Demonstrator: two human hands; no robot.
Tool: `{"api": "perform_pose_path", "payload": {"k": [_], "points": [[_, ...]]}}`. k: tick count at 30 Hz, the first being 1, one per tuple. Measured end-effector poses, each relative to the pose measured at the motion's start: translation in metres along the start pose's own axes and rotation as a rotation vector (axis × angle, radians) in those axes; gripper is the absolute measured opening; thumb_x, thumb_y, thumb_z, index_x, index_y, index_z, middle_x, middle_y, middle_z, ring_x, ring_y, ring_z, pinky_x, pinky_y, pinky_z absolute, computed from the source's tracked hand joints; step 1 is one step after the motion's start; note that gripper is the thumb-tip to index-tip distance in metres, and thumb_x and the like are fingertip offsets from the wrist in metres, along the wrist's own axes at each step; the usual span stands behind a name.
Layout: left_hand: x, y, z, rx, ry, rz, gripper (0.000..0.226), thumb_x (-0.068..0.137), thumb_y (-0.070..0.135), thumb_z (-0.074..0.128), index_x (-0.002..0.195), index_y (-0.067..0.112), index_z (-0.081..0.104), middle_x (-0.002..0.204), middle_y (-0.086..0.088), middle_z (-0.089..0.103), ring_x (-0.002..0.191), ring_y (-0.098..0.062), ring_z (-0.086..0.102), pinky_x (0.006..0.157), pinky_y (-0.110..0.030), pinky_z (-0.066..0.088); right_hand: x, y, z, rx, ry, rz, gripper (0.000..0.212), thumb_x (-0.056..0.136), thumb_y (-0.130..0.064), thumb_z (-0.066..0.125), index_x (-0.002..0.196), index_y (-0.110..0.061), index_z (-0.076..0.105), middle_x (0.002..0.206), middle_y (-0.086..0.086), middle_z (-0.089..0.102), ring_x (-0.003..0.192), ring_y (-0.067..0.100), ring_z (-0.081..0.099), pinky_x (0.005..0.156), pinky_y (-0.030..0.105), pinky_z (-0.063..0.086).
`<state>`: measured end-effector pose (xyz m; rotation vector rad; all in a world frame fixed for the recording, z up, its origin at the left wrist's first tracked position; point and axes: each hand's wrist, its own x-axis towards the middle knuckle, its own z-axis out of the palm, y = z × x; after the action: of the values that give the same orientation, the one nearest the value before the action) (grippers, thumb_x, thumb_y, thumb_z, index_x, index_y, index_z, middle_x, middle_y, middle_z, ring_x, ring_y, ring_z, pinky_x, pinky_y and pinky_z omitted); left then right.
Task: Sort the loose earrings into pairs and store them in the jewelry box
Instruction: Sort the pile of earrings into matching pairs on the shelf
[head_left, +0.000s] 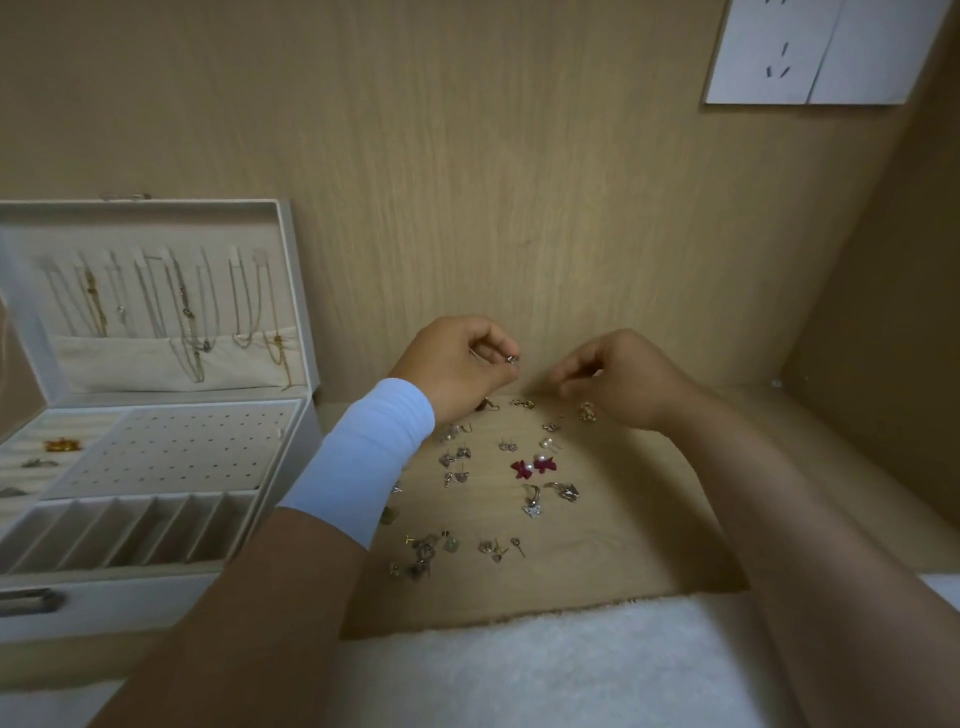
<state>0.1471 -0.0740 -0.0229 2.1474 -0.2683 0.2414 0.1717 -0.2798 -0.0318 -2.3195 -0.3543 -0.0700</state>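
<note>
Several loose earrings lie on the wooden shelf (613, 519), among them a red flower pair with pearls (532, 466) and a silver pair (550, 496). My left hand (457, 364) pinches a small silver earring (511, 359) above the far end of the spread. Beside it my right hand (623, 379) hovers with its fingers curled; I cannot tell whether they hold anything. A gold earring (587, 411) lies just under the right hand. The white jewelry box (291, 415) stands open at the left, with its perforated earring panel (171, 447).
Necklaces (182, 306) hang inside the box lid. Empty slots (130, 530) line the box's front row, and a gold piece (63, 444) sits in its left section. A wooden wall rises behind the shelf, with a white socket plate (821, 47). White fabric (545, 670) lies at the near edge.
</note>
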Motion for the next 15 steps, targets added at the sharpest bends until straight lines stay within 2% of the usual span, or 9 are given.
{"api": "perform_pose_path", "payload": {"k": [2, 4, 6, 9, 12, 15], "points": [[0.000, -0.003, 0.001, 0.035, -0.015, -0.024, 0.009, 0.082, 0.019, 0.075, 0.085, 0.025, 0.070, 0.082, 0.007, 0.069, 0.066, -0.005, 0.064, 0.067, -0.021, 0.055, 0.000, 0.005, 0.005, -0.143, -0.080, -0.019, 0.020, 0.084, -0.013, 0.076, 0.081, -0.033, 0.076, 0.077, -0.019, 0.069, 0.068, -0.008, 0.062, 0.067, 0.010, 0.044], [0.000, -0.005, 0.001, 0.039, -0.029, -0.039, 0.011, 0.082, 0.019, 0.076, 0.083, 0.027, 0.068, 0.081, 0.004, 0.071, 0.070, -0.013, 0.070, 0.069, -0.025, 0.056, 0.001, 0.008, 0.012, -0.245, -0.139, -0.028, 0.012, 0.083, -0.023, 0.079, 0.088, -0.033, 0.079, 0.080, -0.024, 0.068, 0.079, -0.006, 0.064, 0.078, 0.018, 0.048], [0.001, -0.005, 0.001, 0.032, -0.043, -0.053, 0.012, 0.082, 0.018, 0.076, 0.084, 0.025, 0.067, 0.078, 0.002, 0.072, 0.071, -0.017, 0.072, 0.068, -0.028, 0.058, 0.003, 0.008, 0.016, -0.379, -0.179, -0.024, 0.018, 0.083, -0.028, 0.078, 0.100, -0.034, 0.078, 0.087, -0.024, 0.066, 0.090, 0.001, 0.062, 0.087, 0.025, 0.049], [0.001, -0.006, 0.000, 0.028, -0.058, -0.058, 0.013, 0.081, 0.017, 0.077, 0.085, 0.024, 0.067, 0.075, 0.004, 0.072, 0.070, -0.016, 0.073, 0.071, -0.031, 0.059, 0.004, 0.007, 0.019, -0.442, -0.167, -0.024, 0.020, 0.084, -0.029, 0.076, 0.103, -0.035, 0.078, 0.103, -0.019, 0.072, 0.098, 0.004, 0.063, 0.091, 0.028, 0.050], [0.000, -0.007, 0.000, 0.029, -0.068, -0.061, 0.013, 0.081, 0.016, 0.076, 0.085, 0.024, 0.067, 0.069, 0.007, 0.070, 0.070, -0.016, 0.073, 0.072, -0.032, 0.060, 0.003, 0.007, 0.022, -0.405, -0.144, -0.019, 0.008, 0.082, -0.028, 0.079, 0.088, -0.033, 0.078, 0.091, -0.018, 0.072, 0.088, 0.005, 0.064, 0.078, 0.025, 0.049], [-0.001, -0.009, -0.003, 0.023, -0.065, -0.059, 0.012, 0.081, 0.016, 0.076, 0.087, 0.023, 0.068, 0.067, 0.006, 0.069, 0.070, -0.016, 0.073, 0.073, -0.031, 0.058, 0.001, 0.009, 0.023, -0.298, -0.100, -0.016, 0.014, 0.080, -0.028, 0.081, 0.071, -0.028, 0.071, 0.074, -0.016, 0.066, 0.072, -0.001, 0.061, 0.062, 0.017, 0.042]]}}
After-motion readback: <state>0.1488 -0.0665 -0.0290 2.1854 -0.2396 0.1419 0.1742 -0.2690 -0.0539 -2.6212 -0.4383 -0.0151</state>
